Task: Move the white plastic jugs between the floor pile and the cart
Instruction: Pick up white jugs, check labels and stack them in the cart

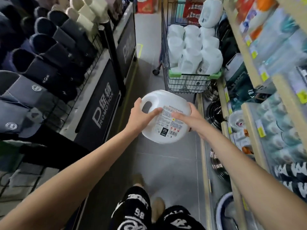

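Low in the frame, the aisle floor under the arms shows no pile. At centre, both hands carry one jug (166, 130) in the air, on its side, label up. The left hand (139, 115) clasps the handle end, thumb over the edge and fingers across the face. The right hand (187, 119) wraps the opposite edge.

If the jug is going to the cart (187, 77), as it seems, keep both hands on it, lift it above the front rim and set it flat on the load rather than dropping it.

The aisle is narrow. The slippers (49, 52) and the sign (103, 110) crowd the left, and the pans (216, 113) and shelves (259, 80) the right. So the jug should travel straight up the middle.

In the upper right, the cart's jugs (192, 52) stand packed above the rim. Beyond them the top jug (210, 13) sits higher than the rest, and a knock might topple it.
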